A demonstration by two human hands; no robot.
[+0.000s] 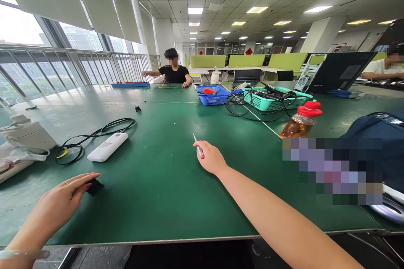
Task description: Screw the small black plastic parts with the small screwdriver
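My right hand (211, 158) reaches out over the green table (164, 176) and is closed round a small screwdriver (198, 146), whose thin tip points away from me. My left hand (67, 195) lies near the table's front left edge. Its fingertips pinch a small black part (94, 186) that rests on the mat. A white power bank (107, 146) with a looped black cable (91, 136) lies just beyond the left hand.
A white appliance (27, 134) sits at far left. A blue basket (213, 94), a green basket of cables (271, 100) and a red-capped bottle (301, 122) stand at the back right. A dark bag (375, 134) lies right. Two people sit at the far end and the right side.
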